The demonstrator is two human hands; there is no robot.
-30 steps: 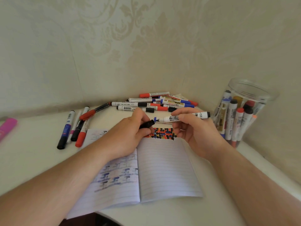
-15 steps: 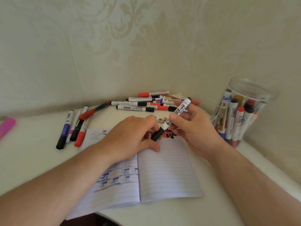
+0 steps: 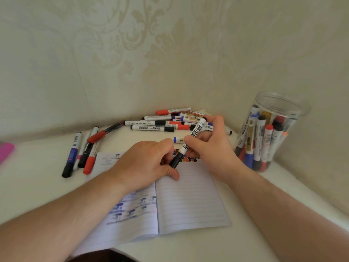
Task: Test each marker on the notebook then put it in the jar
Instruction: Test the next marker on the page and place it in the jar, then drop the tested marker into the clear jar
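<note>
At the far left I see a pink object (image 3: 6, 151) at the table edge, then 4 loose markers (image 3: 79, 154) lying side by side. Next comes the notebook (image 3: 188, 201), open flat, with a patch of colored test marks at the top of its right page. My left hand (image 3: 149, 163) rests on that page, its fingers pinching the black cap (image 3: 174, 161) at the low end of a white marker (image 3: 190, 142). My right hand (image 3: 209, 146) grips the barrel, tilted up toward the back pile of markers (image 3: 166, 123). The jar (image 3: 268, 133) stands at the far right, already holding many markers. I judge the cap is going back on; if the 2 hands misalign, the tip could smear my fingers or the page. A hurried drop could also tip the jar.
</note>
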